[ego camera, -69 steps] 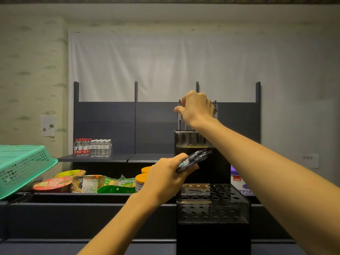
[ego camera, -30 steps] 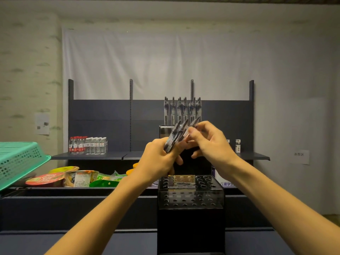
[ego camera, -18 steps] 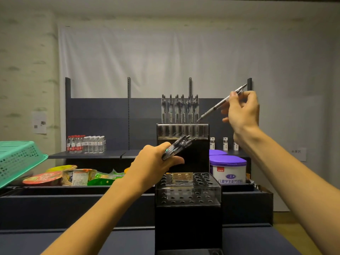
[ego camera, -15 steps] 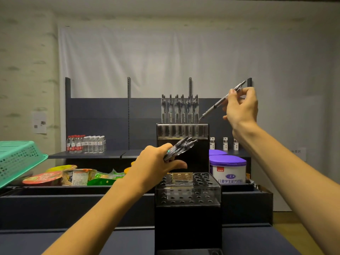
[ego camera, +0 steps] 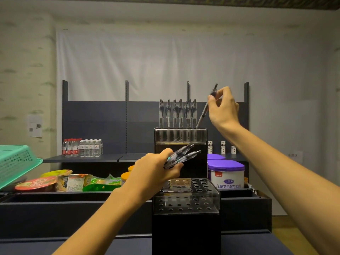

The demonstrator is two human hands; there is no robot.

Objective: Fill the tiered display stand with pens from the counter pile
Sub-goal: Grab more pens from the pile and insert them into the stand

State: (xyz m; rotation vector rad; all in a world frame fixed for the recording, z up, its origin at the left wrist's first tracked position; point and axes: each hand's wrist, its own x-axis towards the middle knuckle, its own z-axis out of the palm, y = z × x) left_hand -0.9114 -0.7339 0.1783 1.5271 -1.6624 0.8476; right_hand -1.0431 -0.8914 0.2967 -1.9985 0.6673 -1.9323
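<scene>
A black tiered display stand [ego camera: 185, 203] with clear perforated tops rises in front of me. Its top tier [ego camera: 181, 135] holds a row of several upright pens [ego camera: 177, 113]. My right hand [ego camera: 223, 107] pinches a single grey pen [ego camera: 204, 111], tilted, with its tip at the top tier's right end. My left hand [ego camera: 156, 172] grips a bundle of pens [ego camera: 182, 156] over the lower tier, whose holes stand empty.
A purple-lidded white tub [ego camera: 226, 173] stands right of the stand. Snack packets [ego camera: 73, 182] lie in a dark tray at the left, under a green basket [ego camera: 16, 162]. Water bottles [ego camera: 82, 147] and small white bottles [ego camera: 222, 147] sit on the back shelf.
My right hand took one pen from the left hand's bundle, raised it to the right, then swung it steeper and lowered its tip to the top tier's right end. The left hand stayed put.
</scene>
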